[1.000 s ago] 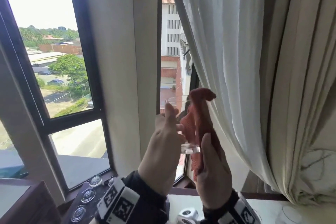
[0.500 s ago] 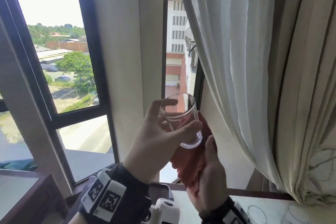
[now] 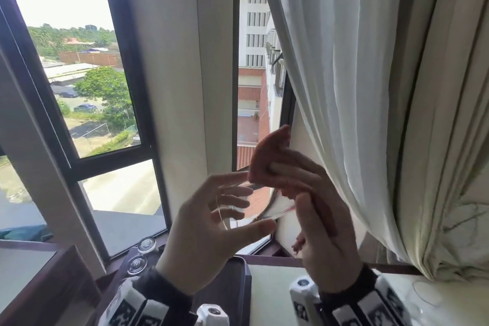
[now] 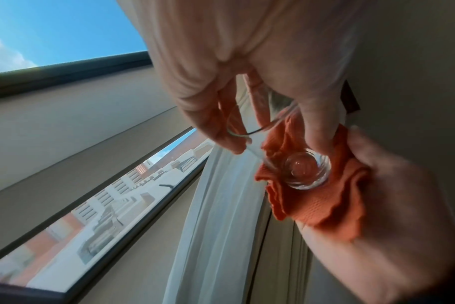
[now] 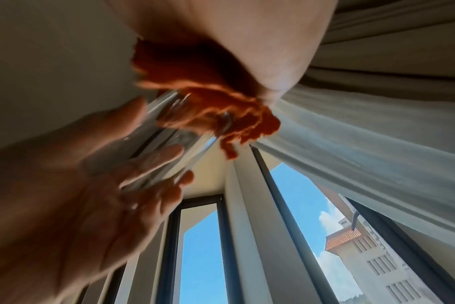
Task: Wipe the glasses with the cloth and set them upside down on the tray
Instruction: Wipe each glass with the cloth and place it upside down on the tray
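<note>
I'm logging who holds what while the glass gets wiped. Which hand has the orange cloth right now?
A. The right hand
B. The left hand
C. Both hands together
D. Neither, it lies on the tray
A: the right hand grips the orange cloth against the glass, while the left hand holds only the glass between thumb and fingers.

glass [image 4: 305,170]: clear, smooth, glossy, thick base. cloth [image 4: 322,203]: orange, matt, waffle-textured weave, frayed edges. curtain [image 3: 344,87]: sheer white fabric. window frame [image 3: 119,164]: dark, smooth, satin. tray [image 3: 244,280]: dark, glossy rim.
</note>
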Demonstrator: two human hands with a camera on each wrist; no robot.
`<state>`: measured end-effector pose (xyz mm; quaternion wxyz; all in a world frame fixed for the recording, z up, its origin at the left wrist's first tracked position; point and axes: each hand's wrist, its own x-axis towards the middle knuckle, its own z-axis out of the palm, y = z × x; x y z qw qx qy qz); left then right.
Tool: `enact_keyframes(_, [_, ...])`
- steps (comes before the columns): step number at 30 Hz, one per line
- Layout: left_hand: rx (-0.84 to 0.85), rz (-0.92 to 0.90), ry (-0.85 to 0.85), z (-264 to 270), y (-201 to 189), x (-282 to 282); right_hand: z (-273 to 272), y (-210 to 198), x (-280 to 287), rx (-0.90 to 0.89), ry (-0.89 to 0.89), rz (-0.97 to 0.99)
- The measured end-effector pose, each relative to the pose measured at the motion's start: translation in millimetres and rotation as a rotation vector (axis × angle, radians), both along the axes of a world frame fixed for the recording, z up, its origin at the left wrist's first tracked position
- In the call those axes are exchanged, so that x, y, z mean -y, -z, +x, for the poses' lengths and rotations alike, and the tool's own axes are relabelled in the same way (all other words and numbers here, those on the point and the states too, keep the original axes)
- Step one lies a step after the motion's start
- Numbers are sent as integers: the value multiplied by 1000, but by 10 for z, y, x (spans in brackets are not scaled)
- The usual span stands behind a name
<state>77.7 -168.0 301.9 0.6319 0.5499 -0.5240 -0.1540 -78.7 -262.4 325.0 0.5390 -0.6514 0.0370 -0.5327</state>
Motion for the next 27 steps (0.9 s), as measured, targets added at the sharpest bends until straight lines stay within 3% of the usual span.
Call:
enact_keyframes(3, [76, -42, -6, -79, 21, -33, -62, -82, 114, -36, 115, 72])
enact_keyframes(7, [35, -38, -27, -124, 42, 9, -122, 129, 92, -120, 25, 353])
enact_keyframes(9, [-17, -12, -47, -116, 34, 78, -111, 321, -38, -129, 41, 381])
enact_keyframes(11, [-25, 29, -42, -124, 10, 129, -56, 455, -174, -124, 103, 290])
enact_keyframes(15, [-20, 24, 15, -204, -27, 133, -90, 328, -119, -215, 432, -365])
enact_keyframes(17, [3, -3, 45, -226, -12, 124, -187, 184, 51, -235, 446, -529])
enact_keyframes(19, [-11, -44, 68, -247, -10, 110, -277, 0, 106, -172, 306, -423])
enact_keyframes(21, [-1, -71, 73, -251, 3, 106, -325, -89, 95, -124, 145, -143])
enact_keyframes(23, [1, -76, 70, -251, 15, 109, -347, -43, 86, -140, 130, 140])
enact_keyframes(27, [-43, -45, 23, -177, 49, 134, -272, 174, -74, -235, 150, 261])
